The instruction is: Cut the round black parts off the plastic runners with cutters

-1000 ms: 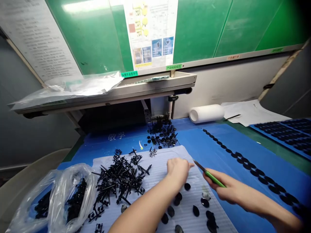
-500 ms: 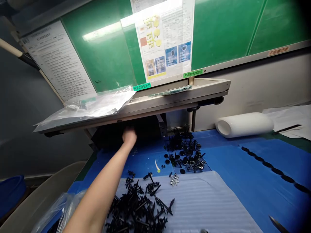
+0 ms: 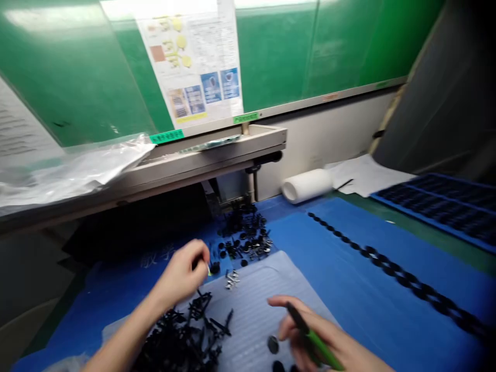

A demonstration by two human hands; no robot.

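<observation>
My left hand (image 3: 186, 271) is over the upper left of the white foam sheet (image 3: 253, 310), its fingers closed round a small black plastic part (image 3: 214, 267) with a round end. Below it lies a heap of black plastic pieces (image 3: 174, 338) with stems. My right hand (image 3: 310, 336) grips a green-handled tool (image 3: 323, 349) with a dark, narrow tip pointing up and left; blur hides its exact kind. The index finger stretches out past the tool. A loose black disc (image 3: 273, 344) lies on the sheet beside this hand.
Black discs and parts (image 3: 244, 232) are piled at the back, near small silvery pieces (image 3: 232, 279). Rows of black discs (image 3: 406, 279) run across the blue mat (image 3: 349, 310). A white roll (image 3: 308, 186) and a blue tray (image 3: 437, 212) lie behind. A shelf (image 3: 201, 168) overhangs the left.
My left hand has come back from under the shelf toward the sheet and now holds a black part. My right hand has come into view with the tool. The view has turned right.
</observation>
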